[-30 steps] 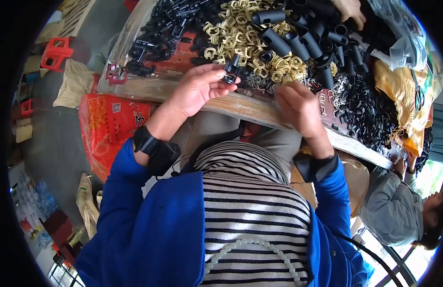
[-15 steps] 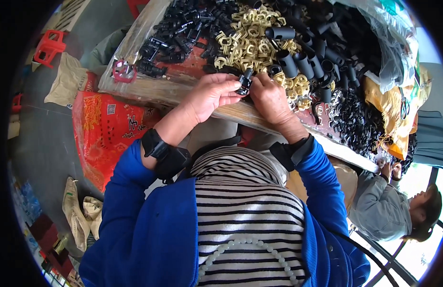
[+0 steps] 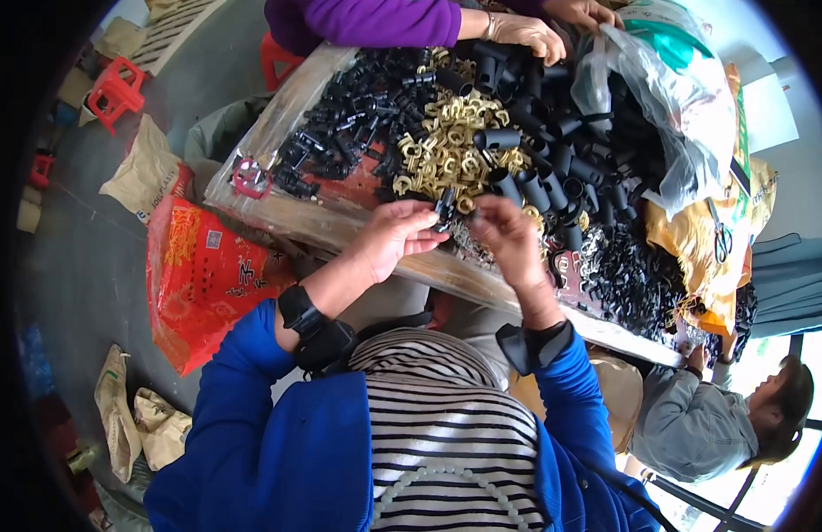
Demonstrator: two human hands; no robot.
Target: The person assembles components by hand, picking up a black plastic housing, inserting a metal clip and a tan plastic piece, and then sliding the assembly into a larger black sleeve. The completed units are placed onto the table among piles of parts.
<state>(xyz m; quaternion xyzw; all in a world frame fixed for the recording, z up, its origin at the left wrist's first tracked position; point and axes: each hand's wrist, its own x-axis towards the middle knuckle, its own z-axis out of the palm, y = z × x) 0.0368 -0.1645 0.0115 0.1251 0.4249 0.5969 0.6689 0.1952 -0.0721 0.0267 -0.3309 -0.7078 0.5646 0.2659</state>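
Head view looks down on me, and my left hand [image 3: 395, 238] and my right hand [image 3: 508, 232] are close together over the near edge of the counter [image 3: 358, 232]. My left hand's fingers are pinching a small black part [image 3: 445, 208], and I hold it up off the pile so I can see it well. My right hand is curled just beside it, with its fingertips near the part, but I cannot tell if they pinch it too. I think the hands meet there so both can work on the one little piece. Just past my fingers lies a heap of gold rings [image 3: 451, 152], near enough to grab. Short black tubes [image 3: 553, 168] lie to the right of the rings, and more small black clips [image 3: 340, 142] lie to the left. A clear plastic bag [image 3: 659, 106] sits at the far right. Another person in a purple sleeve [image 3: 375, 19] reaches in from the far side. Down on the gray floor [image 3: 83, 266] there is a red sack [image 3: 207, 275] by my left arm, and a red stool [image 3: 117, 89] farther off.
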